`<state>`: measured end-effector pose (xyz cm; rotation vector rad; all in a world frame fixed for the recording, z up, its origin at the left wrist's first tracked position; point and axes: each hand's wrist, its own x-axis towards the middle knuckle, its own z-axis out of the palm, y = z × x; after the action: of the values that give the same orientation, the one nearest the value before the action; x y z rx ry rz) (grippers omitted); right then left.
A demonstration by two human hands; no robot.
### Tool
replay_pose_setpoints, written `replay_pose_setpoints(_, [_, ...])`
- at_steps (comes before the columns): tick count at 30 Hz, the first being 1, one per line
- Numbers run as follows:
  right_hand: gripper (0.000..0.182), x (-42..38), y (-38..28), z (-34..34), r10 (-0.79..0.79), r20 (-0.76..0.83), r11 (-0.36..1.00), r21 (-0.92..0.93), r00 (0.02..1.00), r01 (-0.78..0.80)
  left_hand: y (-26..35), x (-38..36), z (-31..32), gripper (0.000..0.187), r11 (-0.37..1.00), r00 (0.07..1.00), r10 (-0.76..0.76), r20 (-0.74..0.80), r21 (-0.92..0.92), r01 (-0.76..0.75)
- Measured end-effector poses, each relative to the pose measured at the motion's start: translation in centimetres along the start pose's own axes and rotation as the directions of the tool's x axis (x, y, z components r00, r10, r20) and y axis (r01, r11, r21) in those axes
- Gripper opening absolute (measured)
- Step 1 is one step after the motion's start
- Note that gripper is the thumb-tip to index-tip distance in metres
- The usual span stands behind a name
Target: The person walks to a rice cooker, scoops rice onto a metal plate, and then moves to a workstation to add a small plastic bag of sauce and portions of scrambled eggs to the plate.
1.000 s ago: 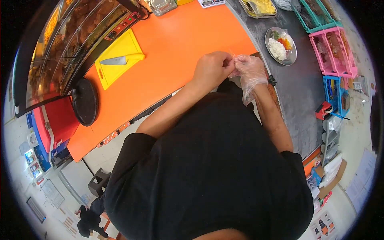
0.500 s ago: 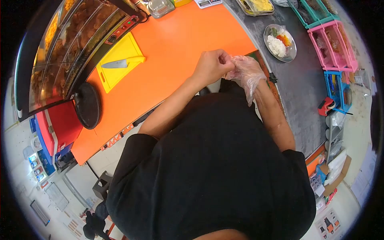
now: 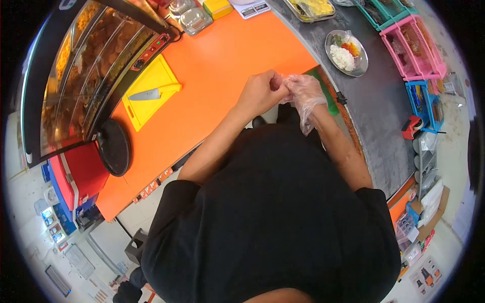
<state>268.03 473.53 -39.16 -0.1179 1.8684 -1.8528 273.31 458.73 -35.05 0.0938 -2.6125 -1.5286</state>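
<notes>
A clear plastic glove (image 3: 307,108) covers my right hand (image 3: 304,91) and hangs loosely at its wrist. My left hand (image 3: 262,92) is bare, its thumb and fingers pinched on the glove's plastic at the fingertips of my right hand. Both hands meet over the front edge of the orange table (image 3: 217,65). The fingers of my right hand are bunched, and whether they grip anything is hidden by the crumpled plastic. A knife (image 3: 145,95) with a yellow handle rests on a yellow cutting board (image 3: 151,103) to the left.
A glass food warmer (image 3: 86,65) stands at the left, beside a black round tray (image 3: 115,147). On the grey counter (image 3: 379,111) at the right are a plate with rice (image 3: 343,58), a tray of yellow food (image 3: 316,9) and a pink basket (image 3: 414,48). A scale (image 3: 255,10) sits at the back.
Both hands have shifted slightly left and down in view, still together at the glove's fingertips. The view has moved, showing more of the scale and plastic containers at the back.
</notes>
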Motion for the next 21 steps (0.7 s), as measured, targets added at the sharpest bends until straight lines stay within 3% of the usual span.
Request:
replay_pose_setpoints(2, [0.008,-0.1,0.0,-0.3,-0.05,0.038,0.998,-0.026,0.998,0.051,0.0,-0.1,-0.3,0.021,0.998,1.0,0.028,0.008,-0.056,-0.027])
replay_pose_setpoints(6, [0.013,-0.2,-0.4,0.2,0.033,0.027,0.994,-0.104,0.999,-0.03,-0.6,0.0,-0.7,0.021,1.0,0.996,0.019,0.087,0.01,-0.02])
replay_pose_setpoints(8, [0.014,0.0,0.4,0.4,0.037,0.032,0.989,-0.147,0.999,-0.032,-0.6,-0.1,-0.8,0.018,0.982,0.991,0.049,0.127,0.177,-0.071])
replay_pose_setpoints(10, [0.014,0.3,1.4,0.5,-0.04,0.007,0.96,-0.276,0.999,0.04,0.1,-0.3,-1.0,0.018,0.966,0.986,0.078,0.146,0.235,-0.111])
replay_pose_setpoints(13, [0.017,0.7,2.0,0.4,-0.06,0.031,0.951,-0.3,0.998,0.066,-0.5,0.0,-0.4,0.019,0.932,0.976,0.145,0.16,0.309,-0.189])
replay_pose_setpoints(14, [0.017,0.6,2.0,0.5,-0.064,0.026,0.952,-0.297,0.998,0.069,-1.0,0.0,-0.2,0.02,0.917,0.97,0.186,0.156,0.327,-0.228])
replay_pose_setpoints(16, [0.021,0.2,1.8,0.6,0.095,0.002,0.996,0.0,0.996,-0.095,-1.4,0.2,-0.4,0.019,0.951,0.974,0.132,0.183,0.255,-0.177])
replay_pose_setpoints(18, [0.022,-0.2,1.3,0.4,0.099,-0.004,0.994,0.048,0.995,-0.099,-1.2,0.5,-0.4,0.018,0.976,0.973,0.084,0.216,0.181,-0.124])
replay_pose_setpoints(20, [0.023,-0.1,1.1,0.2,0.105,-0.006,0.99,0.096,0.995,-0.103,-0.7,0.4,-0.3,0.015,0.999,0.99,0.035,0.135,0.016,-0.037])
replay_pose_setpoints(21, [0.021,0.0,1.2,0.1,0.073,-0.027,0.996,0.061,0.997,-0.071,-1.0,0.5,-0.3,0.015,0.999,0.99,0.038,0.138,0.017,-0.041])
